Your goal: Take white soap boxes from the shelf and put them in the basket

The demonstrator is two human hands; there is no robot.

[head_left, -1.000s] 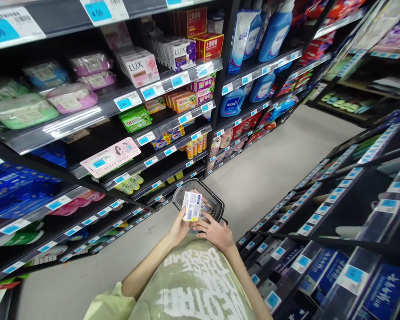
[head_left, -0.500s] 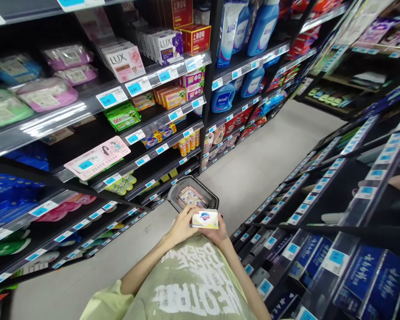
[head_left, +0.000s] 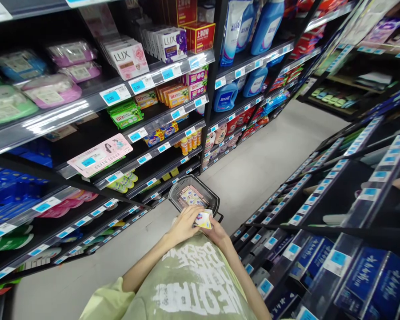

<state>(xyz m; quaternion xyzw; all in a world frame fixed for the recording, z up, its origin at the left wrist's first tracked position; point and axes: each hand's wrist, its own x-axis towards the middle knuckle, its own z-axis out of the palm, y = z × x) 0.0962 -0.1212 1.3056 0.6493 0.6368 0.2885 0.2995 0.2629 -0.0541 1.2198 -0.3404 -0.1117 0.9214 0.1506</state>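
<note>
Between my two hands, close to my body, is a white and yellow soap box (head_left: 204,219) with a small logo, tilted. My left hand (head_left: 186,222) is wrapped over its left side and covers part of the face. The fingers of my right hand (head_left: 216,231) grip its right end. Just beyond my hands stands a dark shopping basket (head_left: 214,198) on the floor. In it lie several soap boxes (head_left: 192,195), pinkish and white-yellow. My left hand hides part of the basket's near rim.
Shelves on the left hold LUX soap boxes (head_left: 128,58), green soap packs (head_left: 125,114) and a pink sign (head_left: 102,154) that juts out. Blue detergent bottles (head_left: 225,98) stand farther along. A grey floor aisle (head_left: 263,142) runs ahead. Shelves with blue boxes (head_left: 363,275) line the right side.
The soap box has turned in my hands, from facing me squarely to a tilt. My left hand now covers more of it. The view has shifted slightly.
</note>
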